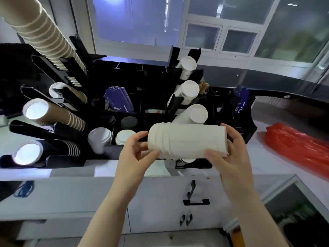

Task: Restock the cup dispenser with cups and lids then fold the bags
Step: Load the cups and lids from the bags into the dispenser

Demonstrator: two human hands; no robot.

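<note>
Now, starting at your far left, the black cup dispenser (58, 125) sits on the bench (277, 157) with its angled chutes holding brown ribbed cup stacks (44, 38) and, lowest, a dark cup stack (53, 151). Just right of those, white lids (99, 138) and black lids (129, 122) stand in the front compartments, with blue sleeves (118, 98) behind them; any print on the sleeves is too blurred to read.

Your left hand (135, 154) curls around the left end of a white lid stack (187, 141), thumb on the near side and fingers behind. The stack lies sideways in the air, just in front of the dispenser and above its front edge. Your right hand (229, 155) clamps the stack's right end, thumb across the front and fingers wrapped over the far rim.

Behind the stack, white cup stacks (188, 93) tilt out of the right-hand chutes. A blue card (241, 98) with white lettering sits at the dispenser's right side, illegible. Farthest right, a red bag (295, 147) lies on the bench, well apart from your hands.
</note>
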